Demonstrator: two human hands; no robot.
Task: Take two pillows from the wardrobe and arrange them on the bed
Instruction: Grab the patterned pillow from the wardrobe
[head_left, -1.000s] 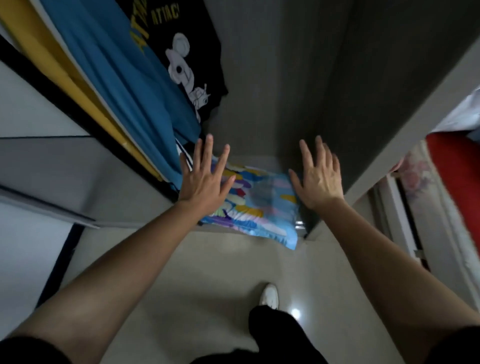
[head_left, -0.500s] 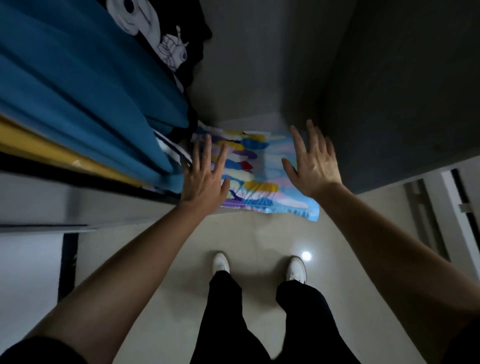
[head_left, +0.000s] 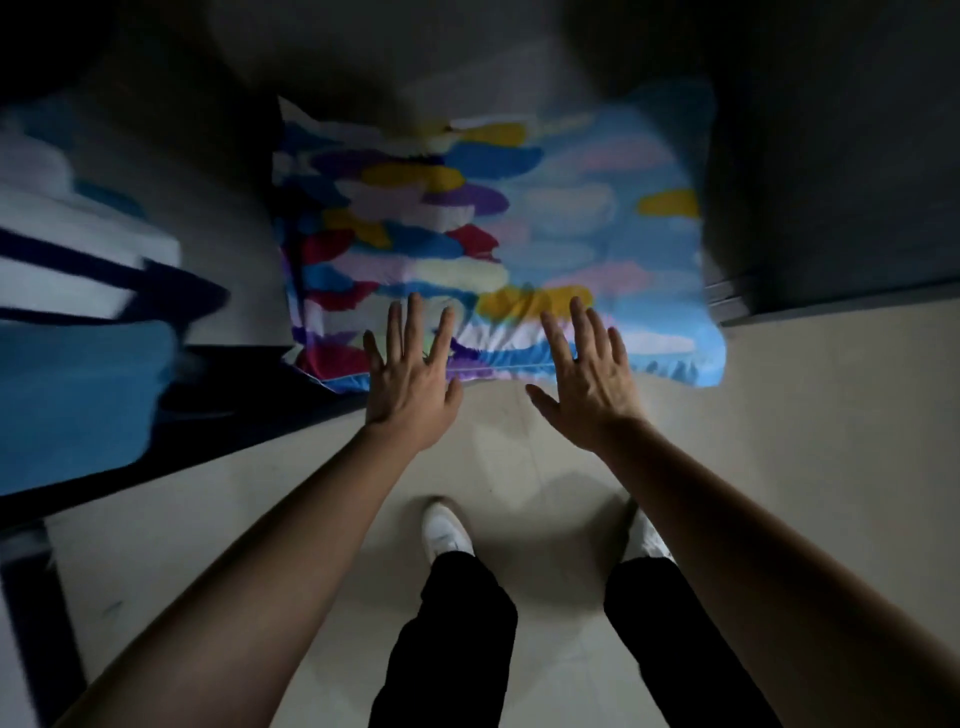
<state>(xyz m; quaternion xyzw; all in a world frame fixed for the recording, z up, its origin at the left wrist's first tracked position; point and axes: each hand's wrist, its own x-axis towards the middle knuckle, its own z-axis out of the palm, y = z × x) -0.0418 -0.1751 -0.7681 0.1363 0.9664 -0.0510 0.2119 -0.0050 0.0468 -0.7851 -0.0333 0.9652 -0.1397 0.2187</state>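
A pillow with a light blue cover and bright yellow, purple, red and white patches lies flat on the dark wardrobe floor, its near edge hanging over the front lip. My left hand is spread flat over the pillow's near left edge, holding nothing. My right hand is spread the same way over the near edge, a little right of centre. I cannot tell whether the fingertips touch the fabric. Only one pillow can be made out.
Hanging blue and striped clothes blur past on the left. The wardrobe's dark side panel closes the right. Pale tiled floor lies below, with my two white shoes and black trousers.
The view has dropped much closer to the wardrobe floor, so the pillow fills the upper middle. Both open hands have come down to its near edge and closer together.
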